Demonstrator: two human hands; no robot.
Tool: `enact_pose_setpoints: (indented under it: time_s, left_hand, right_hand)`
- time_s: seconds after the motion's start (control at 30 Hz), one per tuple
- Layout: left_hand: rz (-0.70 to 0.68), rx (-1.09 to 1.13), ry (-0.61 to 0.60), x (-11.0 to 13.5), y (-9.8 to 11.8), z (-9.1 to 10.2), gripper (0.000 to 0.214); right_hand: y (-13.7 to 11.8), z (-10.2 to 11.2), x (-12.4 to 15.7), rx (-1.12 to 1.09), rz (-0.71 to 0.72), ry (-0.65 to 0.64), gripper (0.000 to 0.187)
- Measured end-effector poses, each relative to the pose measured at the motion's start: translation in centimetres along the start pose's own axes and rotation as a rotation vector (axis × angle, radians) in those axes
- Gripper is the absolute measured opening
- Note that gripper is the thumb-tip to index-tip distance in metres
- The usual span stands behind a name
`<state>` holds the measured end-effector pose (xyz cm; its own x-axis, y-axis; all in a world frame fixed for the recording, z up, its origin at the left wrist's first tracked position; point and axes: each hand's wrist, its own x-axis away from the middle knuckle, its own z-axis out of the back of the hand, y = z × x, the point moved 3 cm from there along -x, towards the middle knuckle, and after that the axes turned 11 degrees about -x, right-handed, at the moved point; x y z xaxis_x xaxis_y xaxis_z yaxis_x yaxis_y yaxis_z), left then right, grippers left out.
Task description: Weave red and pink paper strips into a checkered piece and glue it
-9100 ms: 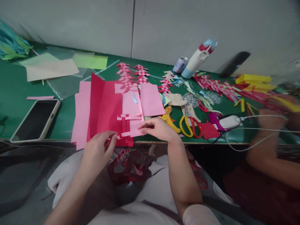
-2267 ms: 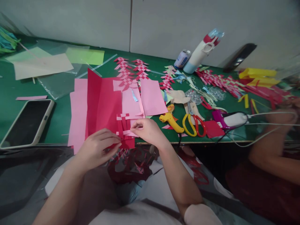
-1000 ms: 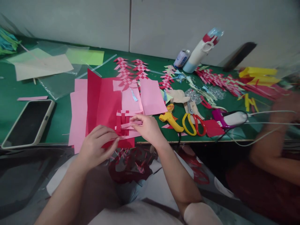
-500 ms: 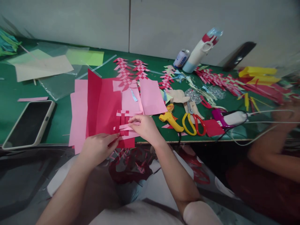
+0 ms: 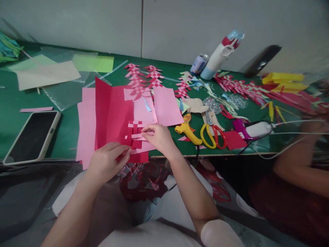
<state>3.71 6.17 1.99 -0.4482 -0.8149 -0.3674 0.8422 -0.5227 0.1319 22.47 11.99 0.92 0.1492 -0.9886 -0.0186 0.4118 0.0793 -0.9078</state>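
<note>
From my remote station, I judge tearing or creasing of the narrow pink strip (image 5: 136, 136) to be the main risk; a sharp pull by the right hand (image 5: 159, 138) against the crossing red strips (image 5: 135, 143) would cause it. The second risk is shifting: the lower pink strip (image 5: 146, 147) lies near the table (image 5: 68, 133) front edge, and a wrist dragging the red sheet (image 5: 119, 113) could skew the strips. I read the right grip as almost closed, thumb and forefinger pinching the narrow pink strip at the red sheet's near right corner. The left hand (image 5: 106, 161) shows curved fingers, thumb near forefinger, beside the lower pink strip's left end; I cannot tell whether it pinches anything.
</note>
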Motion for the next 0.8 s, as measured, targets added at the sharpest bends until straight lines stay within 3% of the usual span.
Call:
enact_pose_setpoints:
  time_s: [0.13, 0.4, 0.57, 0.8]
  left_hand:
    - [-0.042, -0.001, 0.076, -0.9, 0.0, 0.4, 0.019]
    - [-0.104, -0.017, -0.043, -1.2, 0.3, -1.2, 0.028]
    - [-0.055, -0.037, -0.056, -0.9, 0.3, -1.5, 0.027]
    - [-0.073, -0.062, -0.045, -0.8, 0.3, -1.4, 0.026]
  right_hand:
    - [-0.1, 0.0, 0.3, 0.004, 0.015, -0.019, 0.011]
    - [-0.3, 0.1, 0.6, -0.040, -0.018, -0.049, 0.008]
    - [-0.7, 0.7, 1.1, -0.048, -0.054, -0.096, 0.022]
    - [-1.2, 1.2, 1.5, 0.187, 0.073, -0.140, 0.009]
